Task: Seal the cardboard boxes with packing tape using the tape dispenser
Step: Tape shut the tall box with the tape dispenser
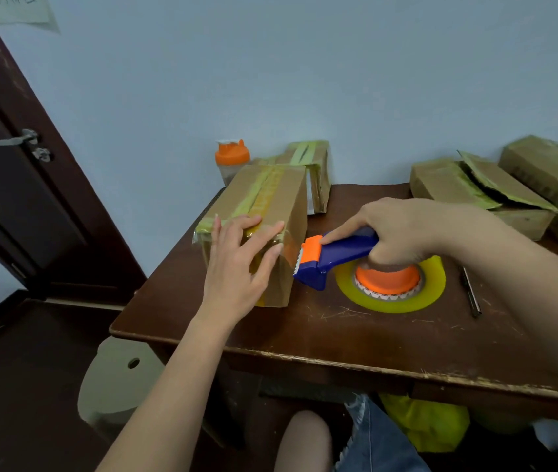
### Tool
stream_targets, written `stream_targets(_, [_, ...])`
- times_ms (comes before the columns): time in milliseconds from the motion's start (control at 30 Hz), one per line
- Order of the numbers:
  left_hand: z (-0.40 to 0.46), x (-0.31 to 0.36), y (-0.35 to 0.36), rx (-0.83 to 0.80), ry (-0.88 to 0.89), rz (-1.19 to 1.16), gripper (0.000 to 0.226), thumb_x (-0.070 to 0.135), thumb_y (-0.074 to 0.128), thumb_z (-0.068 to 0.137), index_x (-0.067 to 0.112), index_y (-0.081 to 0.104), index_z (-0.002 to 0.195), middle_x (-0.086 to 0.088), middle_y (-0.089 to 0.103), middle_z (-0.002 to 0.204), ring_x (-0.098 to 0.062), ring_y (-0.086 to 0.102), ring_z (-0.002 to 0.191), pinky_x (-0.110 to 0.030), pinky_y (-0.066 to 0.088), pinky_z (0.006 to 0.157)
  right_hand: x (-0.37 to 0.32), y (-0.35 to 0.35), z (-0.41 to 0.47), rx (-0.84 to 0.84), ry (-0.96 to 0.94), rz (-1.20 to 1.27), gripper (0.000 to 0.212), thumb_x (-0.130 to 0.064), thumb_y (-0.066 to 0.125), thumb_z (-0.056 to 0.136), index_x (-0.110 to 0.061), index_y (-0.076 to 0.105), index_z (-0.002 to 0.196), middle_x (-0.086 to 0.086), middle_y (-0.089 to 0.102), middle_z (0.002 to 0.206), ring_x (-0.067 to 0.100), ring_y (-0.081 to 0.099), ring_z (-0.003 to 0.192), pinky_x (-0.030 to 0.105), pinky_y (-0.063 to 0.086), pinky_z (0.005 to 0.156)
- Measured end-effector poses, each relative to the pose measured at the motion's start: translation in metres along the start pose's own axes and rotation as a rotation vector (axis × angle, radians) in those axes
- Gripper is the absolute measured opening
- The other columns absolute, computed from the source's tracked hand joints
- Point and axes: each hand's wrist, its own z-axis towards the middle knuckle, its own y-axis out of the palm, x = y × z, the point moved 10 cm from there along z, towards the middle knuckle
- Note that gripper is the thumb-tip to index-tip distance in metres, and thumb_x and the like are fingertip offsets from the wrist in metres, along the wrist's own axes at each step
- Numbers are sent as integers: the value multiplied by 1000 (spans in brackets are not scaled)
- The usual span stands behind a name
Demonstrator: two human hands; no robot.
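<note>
Left hand [236,264] flat, fingers straight, pressing tape on near end of box [264,212] at left of tabletop [339,332]; just right, right hand [403,229] clamped on blue dispenser [335,257], blade at box end, yellow roll [390,284] on tabletop.

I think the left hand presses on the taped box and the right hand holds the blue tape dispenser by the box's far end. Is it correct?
Not quite. The head view shows the right hand holding the blue tape dispenser at the box's near end, not the far one. The left hand does press on the taped box.
</note>
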Motion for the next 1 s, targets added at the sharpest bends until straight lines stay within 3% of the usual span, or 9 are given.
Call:
stream_targets(67, [0, 4, 1, -2, 22, 16, 37, 40, 47, 96, 27, 64, 127, -4, 56, 126, -16, 45, 128, -32, -5, 121, -4, -4, 4, -34, 23, 5, 61, -17, 62, 83, -60, 53, 124, -8, 63, 94, 13, 57, 71, 25, 43, 60])
stream_targets(167, [3, 15, 4, 0, 67, 27, 36, 37, 49, 96, 26, 66, 125, -6, 57, 124, -18, 46, 126, -34, -4, 122, -14, -11, 4, -64, 36, -5, 56, -12, 61, 84, -52, 58, 123, -14, 58, 78, 7, 50, 62, 19, 37, 54])
stream_targets(333, [1, 13, 3, 35, 38, 27, 33, 36, 52, 96, 25, 68, 123, -7, 58, 122, -20, 48, 125, -36, -3, 122, -3, 5, 8, -150, 158, -180, 54, -11, 51, 82, -44, 63, 123, -12, 60, 82, 7, 53, 67, 21, 42, 56])
stream_targets(533, [-2, -5, -4, 34, -22, -30, 36, 35, 50, 95, 26, 65, 126, -6, 56, 123, -18, 47, 125, -33, -6, 121, 28, 45, 20, -255, 352, -236, 52, -18, 59, 74, -30, 61, 125, -2, 64, 100, 22, 62, 90, 35, 56, 83])
stream_targets(633, [-3, -5, -3, 16, -11, -24, 37, 33, 50, 94, 26, 63, 128, -6, 55, 124, -19, 46, 126, -32, -6, 121, 32, 58, 27, -304, 407, -274, 44, -20, 60, 73, -23, 59, 117, -1, 60, 95, 23, 61, 90, 42, 56, 85])
stream_targets(733, [-3, -7, 0, -11, -3, -4, 42, 26, 53, 90, 26, 60, 132, -7, 53, 127, -20, 44, 128, -33, -6, 122, 31, 61, 29, -304, 418, -307, 40, -20, 56, 73, -24, 61, 113, -3, 60, 94, 21, 61, 86, 40, 55, 83])
stream_targets(867, [-5, -9, 4, -74, -10, 4, 60, 17, 56, 81, 28, 53, 140, -6, 50, 132, -20, 41, 132, -33, -7, 121, 26, 68, 29, -329, 429, -427, 46, -27, 54, 80, -34, 56, 125, -5, 60, 109, 19, 57, 92, 31, 46, 74])
stream_targets(933, [-5, -7, 5, -107, 9, 35, 72, 16, 57, 78, 32, 41, 147, -5, 48, 135, -21, 39, 134, -32, -8, 121, 26, 69, 27, -360, 442, -526, 53, -35, 60, 84, -37, 46, 136, -2, 55, 121, 25, 50, 107, 43, 44, 88])
stream_targets(1000, [-5, -6, 5, -149, 23, 54, 84, 17, 56, 77, 36, 25, 152, -2, 44, 140, -19, 34, 138, -31, -10, 120, 25, 72, 24, -403, 443, -564, 76, -57, 69, 79, -37, 36, 144, 6, 44, 136, 34, 32, 128, 62, 30, 104])
